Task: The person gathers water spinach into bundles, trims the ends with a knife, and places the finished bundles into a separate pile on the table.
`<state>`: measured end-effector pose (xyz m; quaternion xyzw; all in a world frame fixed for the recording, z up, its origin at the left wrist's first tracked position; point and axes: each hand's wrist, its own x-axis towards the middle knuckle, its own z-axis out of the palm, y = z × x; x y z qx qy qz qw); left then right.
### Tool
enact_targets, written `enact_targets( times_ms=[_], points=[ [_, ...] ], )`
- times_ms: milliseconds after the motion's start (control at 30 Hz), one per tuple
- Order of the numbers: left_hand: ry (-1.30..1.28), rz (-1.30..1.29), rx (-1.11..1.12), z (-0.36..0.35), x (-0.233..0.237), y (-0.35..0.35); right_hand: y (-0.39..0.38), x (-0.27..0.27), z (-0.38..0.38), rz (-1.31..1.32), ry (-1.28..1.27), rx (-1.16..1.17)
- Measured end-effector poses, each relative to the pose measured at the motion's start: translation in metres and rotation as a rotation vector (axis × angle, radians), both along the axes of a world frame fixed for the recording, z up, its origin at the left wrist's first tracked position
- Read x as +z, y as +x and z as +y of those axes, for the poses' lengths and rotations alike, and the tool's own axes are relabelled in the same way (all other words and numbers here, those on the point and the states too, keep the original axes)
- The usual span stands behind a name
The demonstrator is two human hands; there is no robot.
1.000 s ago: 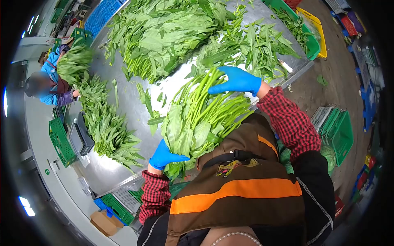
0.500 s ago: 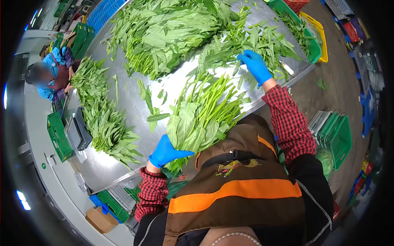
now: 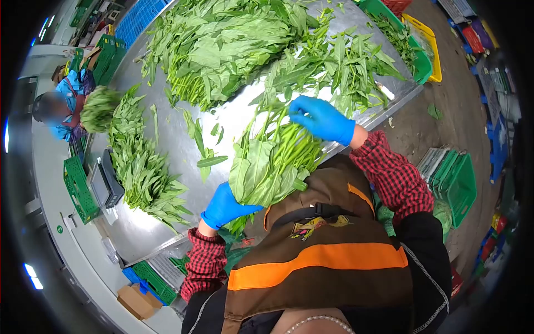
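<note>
A bunch of water spinach (image 3: pixel 272 161) is held at the near edge of the metal table, its leaves toward my body and its pale stem ends pointing away. Blue-gloved, my left hand (image 3: pixel 227 209) is closed around the leafy end, with the thumb across the leaves. My right hand (image 3: pixel 325 121), also gloved in blue, is at the bunch's stem ends with its fingers curled on the stems; the fingertips are partly hidden. Beyond it lie loose stems and leaves (image 3: pixel 347 69). A large pile of water spinach (image 3: pixel 222 50) covers the far part of the table.
A row of bunches (image 3: pixel 136 156) lies along the left of the metal table (image 3: pixel 181 158), beside a grey scale (image 3: pixel 107 181). Across the table a co-worker (image 3: pixel 69 106) holds greens. Green (image 3: pixel 424 67) and yellow (image 3: pixel 436 69) crates stand at the far right.
My right hand has moved left and nearer, from the loose leaves to the bunch's stem ends. My left hand keeps its hold. The co-worker has lifted a bunch from the row.
</note>
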<state>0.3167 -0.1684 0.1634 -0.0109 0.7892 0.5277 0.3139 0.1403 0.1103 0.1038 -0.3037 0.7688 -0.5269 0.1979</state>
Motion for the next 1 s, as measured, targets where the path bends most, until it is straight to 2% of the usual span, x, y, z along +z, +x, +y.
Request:
enact_targets(
  times_ms=[33,67,133,167,233,267,333,400,433,533,567,600,633,667,767,833,867,933,1000],
  points=[
    [-0.036,0.036,-0.001,0.0,-0.001,0.001,0.0,-0.003,0.005,-0.073,0.053,-0.159],
    [-0.035,0.038,0.006,-0.001,0.0,0.001,-0.008,-0.032,0.015,0.137,0.032,-0.337],
    [-0.075,0.043,-0.015,-0.003,0.002,-0.001,-0.033,-0.05,0.041,0.054,0.211,-0.503],
    [-0.074,0.043,-0.016,-0.003,0.0,-0.001,-0.034,-0.053,0.046,0.055,0.212,-0.504],
    [-0.119,0.217,-0.038,-0.002,-0.003,0.001,-0.031,-0.032,0.049,-0.253,-0.018,-0.321],
    [-0.116,0.215,-0.043,-0.001,-0.003,0.0,-0.025,-0.025,0.044,-0.256,-0.016,-0.326],
    [-0.125,0.179,-0.075,0.003,-0.002,-0.005,-0.015,-0.009,0.019,0.042,-0.008,-0.198],
    [-0.147,0.165,-0.101,0.007,0.001,-0.008,-0.013,-0.01,0.002,0.085,0.046,-0.131],
    [-0.168,0.149,-0.119,0.008,0.002,-0.009,-0.016,-0.018,-0.001,0.013,0.1,-0.104],
    [-0.131,0.215,-0.077,0.007,-0.001,-0.006,-0.016,-0.029,0.004,0.031,0.125,-0.12],
    [-0.132,0.213,-0.073,0.006,-0.004,-0.004,-0.019,-0.041,0.011,0.022,0.128,-0.275],
    [-0.133,0.193,-0.064,0.003,-0.007,0.0,-0.028,-0.055,0.023,0.14,0.186,-0.458],
    [-0.133,0.177,-0.057,0.002,-0.009,0.001,-0.037,-0.077,0.039,0.252,0.343,-0.653],
    [-0.133,0.181,-0.056,0.001,-0.009,0.001,-0.046,-0.073,0.057,0.109,0.42,-0.629],
    [-0.129,0.163,0.011,0.001,-0.007,0.009,-0.03,-0.064,0.071,0.036,0.304,-0.591],
    [-0.143,0.196,0.014,0.003,-0.011,0.005,-0.021,-0.04,0.066,-0.553,0.176,-0.237],
    [-0.139,0.196,0.013,0.005,-0.012,0.004,-0.009,-0.023,0.06,-0.714,0.105,-0.089],
    [-0.122,0.212,0.004,0.007,-0.013,0.002,0.011,-0.027,0.038,-0.521,0.143,-0.066],
    [-0.107,0.202,-0.007,0.01,-0.008,-0.001,0.013,-0.043,0.035,-0.594,0.089,-0.093]
  ],
)
